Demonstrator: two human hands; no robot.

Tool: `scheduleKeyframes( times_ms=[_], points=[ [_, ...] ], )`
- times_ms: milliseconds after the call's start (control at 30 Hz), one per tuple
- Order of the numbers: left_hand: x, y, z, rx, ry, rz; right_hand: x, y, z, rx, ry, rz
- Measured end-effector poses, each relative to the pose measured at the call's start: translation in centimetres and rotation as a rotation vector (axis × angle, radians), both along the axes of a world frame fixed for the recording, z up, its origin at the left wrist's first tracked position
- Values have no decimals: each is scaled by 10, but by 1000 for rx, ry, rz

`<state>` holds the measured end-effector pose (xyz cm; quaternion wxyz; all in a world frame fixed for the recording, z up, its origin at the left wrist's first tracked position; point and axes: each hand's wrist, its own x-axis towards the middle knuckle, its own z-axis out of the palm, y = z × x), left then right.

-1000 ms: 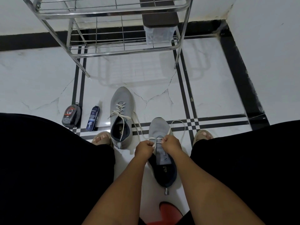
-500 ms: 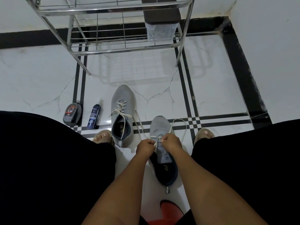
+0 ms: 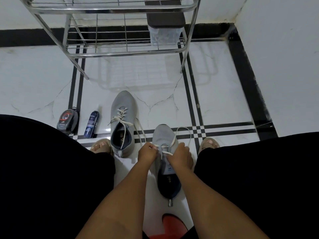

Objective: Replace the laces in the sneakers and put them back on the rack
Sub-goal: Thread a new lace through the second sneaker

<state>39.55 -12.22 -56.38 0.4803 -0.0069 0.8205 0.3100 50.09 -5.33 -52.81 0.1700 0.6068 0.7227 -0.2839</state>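
Note:
Two grey sneakers stand on the white floor between my knees. The right sneaker (image 3: 163,135) points away from me and carries a partly threaded white lace (image 3: 183,131). My left hand (image 3: 147,153) pinches the lace at the shoe's left eyelets. My right hand (image 3: 179,155) grips the lace on the right side, and a loop of it trails forward over the toe. The left sneaker (image 3: 122,109) stands a little farther off, laced with a loose white lace. The metal shoe rack (image 3: 127,53) stands ahead against the wall.
A round black polish tin (image 3: 67,121) and a blue cleaner bottle (image 3: 91,124) lie left of the sneakers. A clear box with a dark lid (image 3: 164,34) sits on the rack's lower shelf. A white wall rises at right. A red object (image 3: 173,225) lies near me.
My two hands have drawn slightly apart on the lace over the right sneaker's eyelets. The view has shifted a little; both sneakers stay in place.

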Motion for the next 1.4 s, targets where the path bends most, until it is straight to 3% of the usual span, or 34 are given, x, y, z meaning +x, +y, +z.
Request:
scheduleKeyframes(
  times_ms=[67,167,200,233,267,300,400,433,500,633,733,800,900,967,1000,1100,1200,1300,1367,1400],
  points=[
    [-7,4,13,108,-80,269,5,-2,1,-87,-37,-31],
    [-31,8,51,421,-335,1024,7,1,1,-135,-68,-21],
    [-42,4,63,504,-391,1201,6,1,1,-137,-58,-40],
    [-49,2,77,550,-411,1248,7,2,1,-145,-49,-61],
    [-56,1,92,518,-347,1149,5,1,1,-147,-39,-78],
    [-62,2,101,417,-209,904,5,2,2,-149,-34,-85],
    [-56,8,102,83,226,-147,0,3,1,-131,-30,-8],
    [-47,9,94,24,274,-368,-2,3,1,-114,-28,19],
    [-28,3,71,-87,312,-585,-4,3,1,-96,-21,50],
    [4,-17,38,-109,259,-557,-3,6,3,-102,-23,59],
    [-6,-12,32,-33,167,-345,-1,8,-1,-133,3,40],
    [-19,0,43,62,102,-11,1,10,-2,-160,31,-2],
    [-38,7,71,358,-244,743,2,11,-3,-193,55,-68],
    [-49,-3,81,439,-284,907,1,12,-4,-207,64,-99],
    [-53,-3,78,330,-215,784,0,12,-4,-213,68,-113],
    [-42,-8,57,-156,181,-74,-1,12,-4,-215,67,-134],
    [-8,-15,42,-146,218,-449,-3,11,-4,-211,51,-126],
    [7,-15,32,-151,185,-574,-2,10,-4,-196,46,-113],
    [2,-9,30,-150,99,-429,-1,11,-5,-201,50,-114],
    [-1,-6,28,-131,53,-254,0,11,-6,-211,54,-122]
  ],
)
